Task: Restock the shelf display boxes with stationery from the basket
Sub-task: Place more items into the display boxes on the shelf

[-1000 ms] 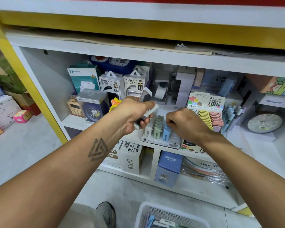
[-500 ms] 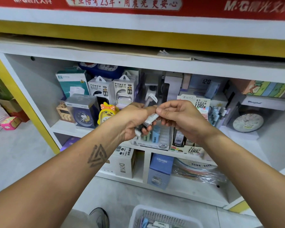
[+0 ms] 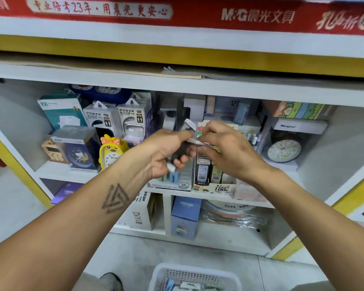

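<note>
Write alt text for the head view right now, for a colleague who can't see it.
The left hand grips a bundle of slim white-capped stationery packs while the right hand pinches one, above open cardboard display boxes on a white shelf. A white plastic basket stands on the floor below.

The basket [image 3: 194, 274] sits on the floor below the shelf [image 3: 72, 171]; display boxes [image 3: 213, 186] stand on the shelf's front edge.

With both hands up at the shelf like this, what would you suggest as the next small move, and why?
Probably the right hand should draw one pack out of the bundle the left hand grips and lower it into the display box just below: its fingers already pinch the bundle's end.
</note>
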